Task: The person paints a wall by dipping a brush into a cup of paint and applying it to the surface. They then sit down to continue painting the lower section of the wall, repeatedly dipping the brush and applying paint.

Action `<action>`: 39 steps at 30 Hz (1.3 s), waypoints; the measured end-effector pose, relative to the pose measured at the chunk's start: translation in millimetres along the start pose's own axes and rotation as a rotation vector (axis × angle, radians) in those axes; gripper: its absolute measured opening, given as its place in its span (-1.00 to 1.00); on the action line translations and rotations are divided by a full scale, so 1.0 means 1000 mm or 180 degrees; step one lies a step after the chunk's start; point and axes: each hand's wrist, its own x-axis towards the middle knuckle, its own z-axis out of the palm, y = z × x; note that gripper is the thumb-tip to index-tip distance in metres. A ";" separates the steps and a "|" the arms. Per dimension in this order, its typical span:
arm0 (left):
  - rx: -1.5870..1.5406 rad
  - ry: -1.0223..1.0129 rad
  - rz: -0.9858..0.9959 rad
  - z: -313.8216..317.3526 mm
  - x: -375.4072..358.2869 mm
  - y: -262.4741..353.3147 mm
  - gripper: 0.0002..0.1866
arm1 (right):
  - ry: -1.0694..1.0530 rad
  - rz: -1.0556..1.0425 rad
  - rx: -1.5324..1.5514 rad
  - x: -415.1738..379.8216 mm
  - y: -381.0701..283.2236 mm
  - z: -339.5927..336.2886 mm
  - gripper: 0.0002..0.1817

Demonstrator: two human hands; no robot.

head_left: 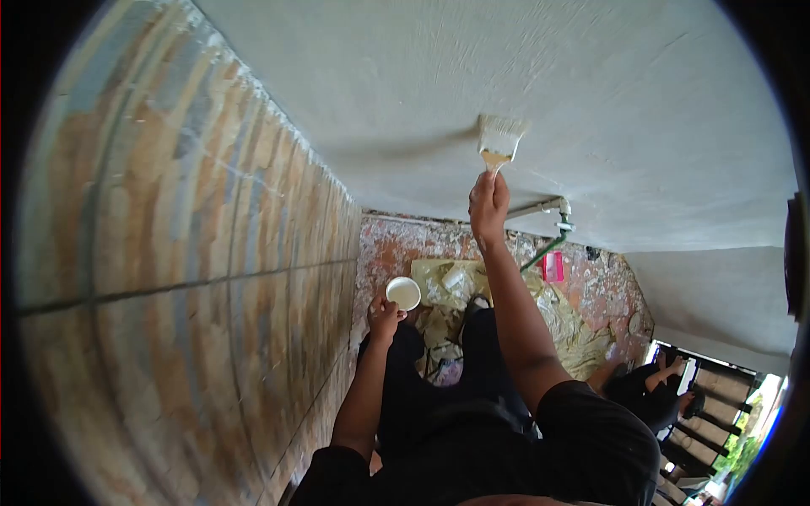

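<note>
My right hand (489,202) is closed around the handle of a wide paintbrush (500,139), held up with its pale, paint-covered bristles against the light grey wall (405,93). A shadow of the brush stretches to the left across that surface. Lower down, my left hand (385,318) grips a small white cup (403,293) by its near edge. Pale, cream-coloured liquid shows inside the cup. The cup is over the floor, beside my left knee.
Stone-patterned tiles (194,202) cover the left wall. A tap (564,218) with a green hose (544,251) juts out near the floor. Crumpled plastic sheeting (565,325) and a pink container (553,267) lie on the paint-spotted floor (384,244). Another person (645,388) sits at lower right.
</note>
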 end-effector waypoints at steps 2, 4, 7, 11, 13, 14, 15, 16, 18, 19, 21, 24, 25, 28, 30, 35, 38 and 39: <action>0.0031 -0.0062 0.0072 0.003 0.052 -0.034 -0.84 | -0.0059 -0.0204 -0.0212 -0.002 0.064 -0.013 -0.67; -0.0036 -0.0005 0.0131 0.013 0.094 -0.052 -0.84 | -0.0036 -0.0292 -0.0308 -0.008 0.117 -0.023 -0.68; -0.0193 0.0247 0.0305 0.029 0.145 -0.084 -0.80 | -0.0006 -0.0325 -0.0399 -0.014 0.183 -0.031 -0.68; -0.0362 0.0158 0.0438 0.041 0.186 -0.106 -0.87 | -0.0008 -0.0350 -0.0046 -0.023 0.246 -0.037 -0.67; -0.0535 0.0283 0.0452 0.048 0.187 -0.110 -0.89 | -0.0010 -0.0081 0.0183 -0.033 0.272 -0.044 -0.67; -0.0479 0.0147 0.0563 0.046 0.189 -0.113 -0.89 | 0.0026 0.0014 0.0287 -0.038 0.283 -0.046 -0.67; -0.0508 0.0123 0.0604 0.045 0.188 -0.115 -0.89 | 0.0006 -0.0039 0.0287 -0.046 0.295 -0.050 -0.67; -0.0409 0.0099 0.0750 0.044 0.188 -0.113 -0.89 | 0.0062 0.0271 0.0452 -0.054 0.305 -0.054 -0.67; -0.0328 0.0122 0.0888 0.041 0.175 -0.114 -0.89 | 0.0215 0.0625 0.0629 -0.073 0.327 -0.061 -0.65; -0.0295 0.0077 0.0879 0.039 0.170 -0.112 -0.90 | 0.0185 0.0614 0.0651 -0.081 0.333 -0.062 -0.65; -0.0259 0.0044 0.0884 0.027 0.156 -0.108 -0.89 | 0.0437 0.1572 0.0253 -0.099 0.336 -0.070 -0.63; -0.0411 0.0332 0.1139 0.022 0.142 -0.110 -0.83 | 0.0001 0.1559 0.0191 -0.070 0.298 -0.067 -0.70; -0.0411 0.0329 0.1162 0.023 0.140 -0.104 -0.83 | 0.0117 0.1757 0.0476 -0.049 0.263 -0.059 -0.74; -0.0143 0.0110 0.1488 0.021 0.141 -0.102 -0.81 | -0.0188 0.2094 0.0990 -0.014 0.179 -0.049 -0.76; -0.0275 -0.0001 0.1302 0.023 0.131 -0.095 -0.81 | -0.0303 0.1828 0.0873 -0.017 0.133 -0.045 -0.77; -0.0732 -0.0215 0.0869 0.023 0.122 -0.088 -0.84 | -0.0323 0.0775 0.0554 -0.038 0.045 -0.036 -0.81; -0.0609 -0.0291 0.0952 0.022 0.121 -0.082 -0.86 | -0.0407 0.0157 0.0553 -0.037 0.018 -0.032 -0.77; -0.0571 -0.0348 0.0946 0.022 0.120 -0.079 -0.89 | -0.0511 -0.0219 0.0561 -0.032 0.016 -0.031 -0.76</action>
